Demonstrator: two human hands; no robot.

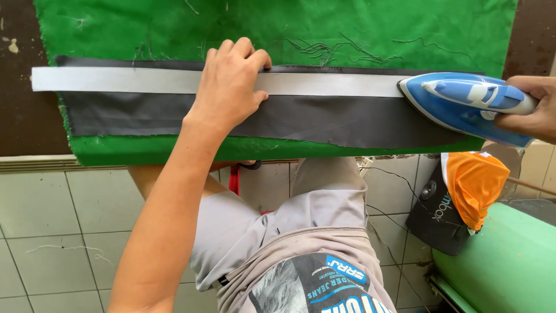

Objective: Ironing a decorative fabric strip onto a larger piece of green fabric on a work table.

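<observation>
**Pressing a grey strip onto dark cloth: iron at the strip's right end**

- Landmark: the grey strip (174,82), a long pale band lying flat along the upper part of the dark cloth (324,120), both on the green pad (405,29).
- Your left hand (231,87): fingers spread flat across the strip near its middle, pinning it; nothing is clasped.
- Your right hand (530,107): wrapped tight round the handle of the blue iron (457,101), whose nose sits on the strip's right end.
- Step, as judged: pressing is at its start; the strip left of the iron looks unpressed.
- Next move calls for: sliding the iron leftward along the strip, kept square to its edges, with your left hand giving way ahead of the nose.
- Edges: below the strip, the pad's front edge drops to the tiled floor (69,232).
- Open room: left of your pinning hand the strip lies bare. Loose threads (336,49) lie above it.
</observation>
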